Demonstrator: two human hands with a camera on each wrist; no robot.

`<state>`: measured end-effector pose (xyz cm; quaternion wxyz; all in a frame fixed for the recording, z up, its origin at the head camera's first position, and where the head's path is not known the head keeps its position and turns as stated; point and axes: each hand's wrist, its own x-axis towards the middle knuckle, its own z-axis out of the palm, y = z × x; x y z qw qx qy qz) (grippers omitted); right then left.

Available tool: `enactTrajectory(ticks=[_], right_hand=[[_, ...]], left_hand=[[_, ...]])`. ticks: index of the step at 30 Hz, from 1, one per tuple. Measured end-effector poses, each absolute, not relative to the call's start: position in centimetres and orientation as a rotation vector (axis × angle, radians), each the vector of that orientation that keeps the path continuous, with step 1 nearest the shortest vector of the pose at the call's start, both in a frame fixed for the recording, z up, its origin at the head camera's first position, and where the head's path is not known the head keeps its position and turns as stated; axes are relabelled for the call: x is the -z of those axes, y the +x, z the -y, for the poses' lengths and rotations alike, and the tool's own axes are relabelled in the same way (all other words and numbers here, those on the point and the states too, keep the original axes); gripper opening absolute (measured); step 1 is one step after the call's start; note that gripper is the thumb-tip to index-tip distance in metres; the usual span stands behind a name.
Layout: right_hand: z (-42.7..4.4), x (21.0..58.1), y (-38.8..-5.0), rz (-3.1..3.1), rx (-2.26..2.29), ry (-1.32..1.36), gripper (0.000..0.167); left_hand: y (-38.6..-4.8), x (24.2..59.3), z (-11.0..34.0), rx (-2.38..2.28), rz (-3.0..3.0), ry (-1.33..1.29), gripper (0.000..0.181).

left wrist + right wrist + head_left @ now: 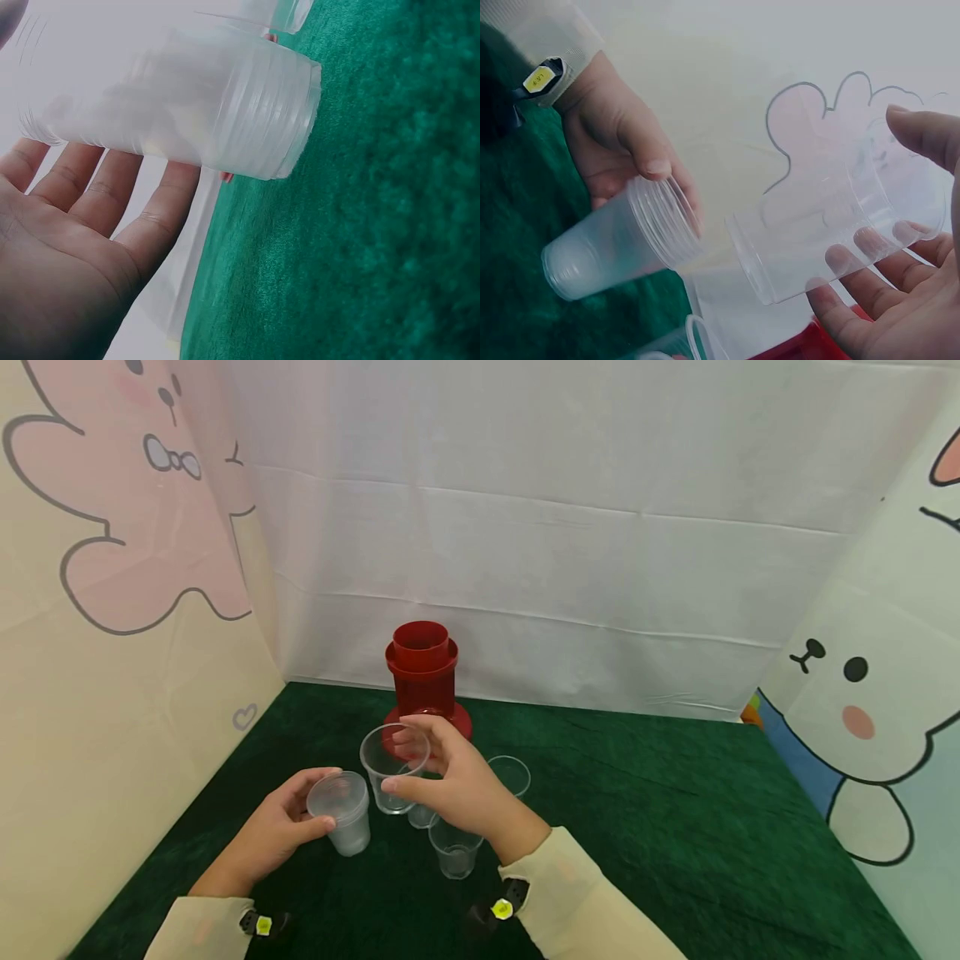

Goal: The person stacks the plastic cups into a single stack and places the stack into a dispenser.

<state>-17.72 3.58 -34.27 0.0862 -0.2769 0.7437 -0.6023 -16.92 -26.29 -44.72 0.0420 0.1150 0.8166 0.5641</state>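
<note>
My left hand [273, 828] grips a nested stack of clear plastic cups [349, 827], held above the green cloth with its rims up. In the left wrist view the fingers of that hand [97, 225] lie along the side of the stack [187, 105]. To the right, my right hand [468, 787] holds a clear cup [386, 777] between thumb and fingers, apart from the stack. The right wrist view shows this hand [900, 300] around the cup [802, 232], with the stack [600, 247] in the other hand [619, 127].
A red cylindrical object [423, 693] with a wide base stands behind my right hand. A clear cup [456, 853] stands upright below that hand, and another cup rim [510, 758] shows behind the wrist. Green cloth [675, 827] covers the table, with printed curtains around it.
</note>
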Motion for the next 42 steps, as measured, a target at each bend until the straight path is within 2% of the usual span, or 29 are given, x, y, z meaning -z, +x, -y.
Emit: enactTrajectory(ticks=[19, 42], right_hand=[[0.6, 34.6, -18.4, -2.200, 1.705, -0.884, 0.069], [3.6, 36.0, -19.3, -2.273, 1.581, -0.764, 0.071]], left_hand=[[-17.2, 45.2, 26.4, -1.794, -2.480, 0.488, 0.053], [-17.0, 45.2, 26.5, -1.834, -2.417, 0.503, 0.053]])
